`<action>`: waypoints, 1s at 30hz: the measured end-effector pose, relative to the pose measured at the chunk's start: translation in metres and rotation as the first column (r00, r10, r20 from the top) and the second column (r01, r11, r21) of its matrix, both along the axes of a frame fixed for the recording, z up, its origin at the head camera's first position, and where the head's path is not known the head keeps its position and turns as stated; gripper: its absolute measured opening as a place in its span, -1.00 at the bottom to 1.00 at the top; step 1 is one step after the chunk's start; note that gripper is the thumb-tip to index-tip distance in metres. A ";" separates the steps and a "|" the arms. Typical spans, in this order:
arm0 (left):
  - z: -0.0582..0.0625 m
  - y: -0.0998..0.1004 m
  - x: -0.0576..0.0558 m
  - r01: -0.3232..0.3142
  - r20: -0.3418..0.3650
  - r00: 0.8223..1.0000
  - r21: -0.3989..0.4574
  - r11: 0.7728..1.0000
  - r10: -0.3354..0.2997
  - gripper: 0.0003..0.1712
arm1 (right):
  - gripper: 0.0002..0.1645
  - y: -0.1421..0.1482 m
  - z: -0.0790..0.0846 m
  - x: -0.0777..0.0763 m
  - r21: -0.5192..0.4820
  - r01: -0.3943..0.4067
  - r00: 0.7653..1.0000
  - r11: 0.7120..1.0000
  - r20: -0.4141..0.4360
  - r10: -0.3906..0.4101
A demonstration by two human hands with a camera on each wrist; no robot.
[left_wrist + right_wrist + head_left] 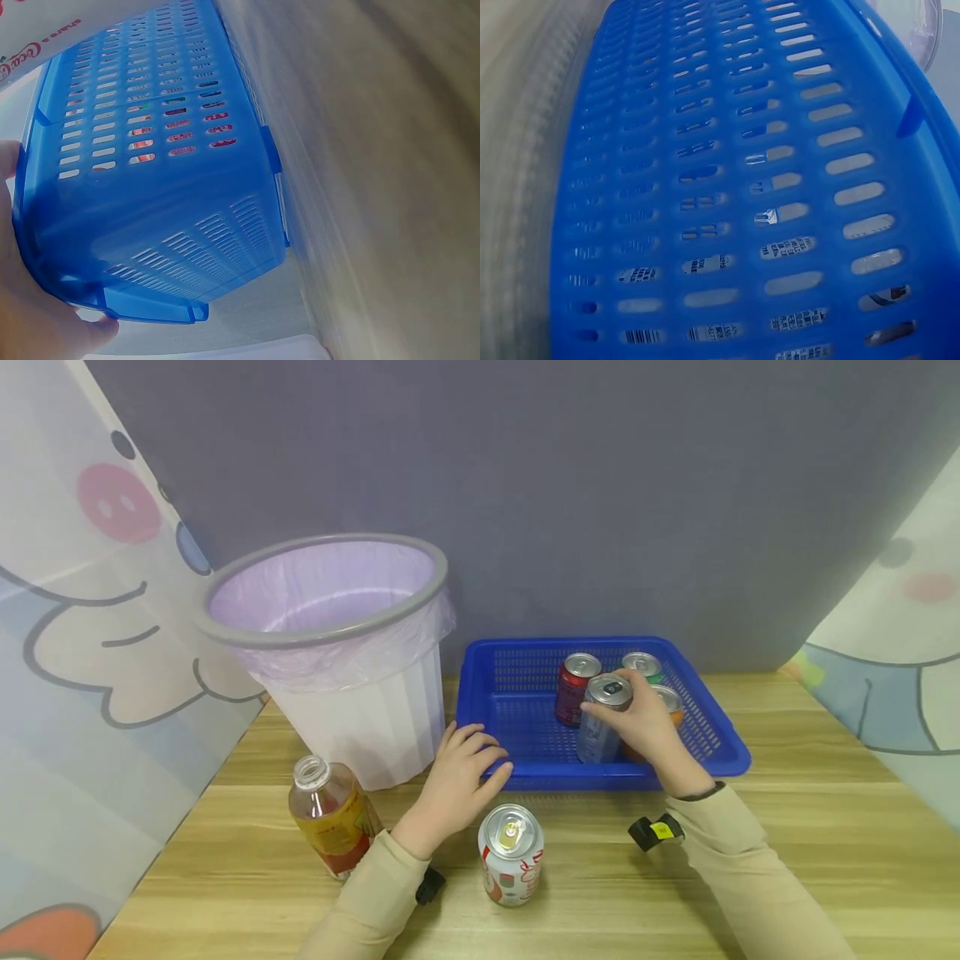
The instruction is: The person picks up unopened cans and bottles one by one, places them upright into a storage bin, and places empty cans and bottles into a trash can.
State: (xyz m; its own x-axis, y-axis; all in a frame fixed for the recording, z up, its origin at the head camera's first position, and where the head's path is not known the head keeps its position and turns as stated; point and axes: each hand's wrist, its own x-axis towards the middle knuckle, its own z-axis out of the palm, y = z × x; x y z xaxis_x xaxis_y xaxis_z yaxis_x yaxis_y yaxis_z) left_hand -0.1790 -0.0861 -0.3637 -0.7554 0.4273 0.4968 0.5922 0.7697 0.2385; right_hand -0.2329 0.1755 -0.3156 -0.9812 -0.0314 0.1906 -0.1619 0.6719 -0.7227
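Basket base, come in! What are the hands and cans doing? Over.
Right hand gripping silvery can inside blue basket. Left hand resting on basket's near left corner. Possible bump: red can, orange can close to silvery can.

Head view: you have bright, even light; soft shadow on the bench [585, 893] between 4 and 5 o'clock. Your wrist views: bench blurred at 3 o'clock (left), 9 o'clock (right).
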 end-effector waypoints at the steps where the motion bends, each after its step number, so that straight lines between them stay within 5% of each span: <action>1: 0.000 0.000 0.000 -0.002 0.001 1.000 -0.003 1.000 0.002 -0.65 | -0.10 0.000 0.000 0.000 0.008 0.002 1.000 1.000 -0.002 -0.002; 30: 0.001 -0.001 0.001 0.000 -0.013 1.000 -0.004 1.000 0.000 -0.65 | -0.05 -0.001 0.001 -0.004 0.096 -0.045 0.999 0.994 0.013 0.044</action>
State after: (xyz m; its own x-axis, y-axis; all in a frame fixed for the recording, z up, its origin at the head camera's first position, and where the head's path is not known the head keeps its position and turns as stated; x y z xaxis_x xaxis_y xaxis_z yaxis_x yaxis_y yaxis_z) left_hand -0.1776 -0.0870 -0.3623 -0.7490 0.4288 0.5051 0.5949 0.7707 0.2280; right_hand -0.2369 0.1743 -0.3142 -0.9805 -0.0924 0.1735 -0.1851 0.7308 -0.6570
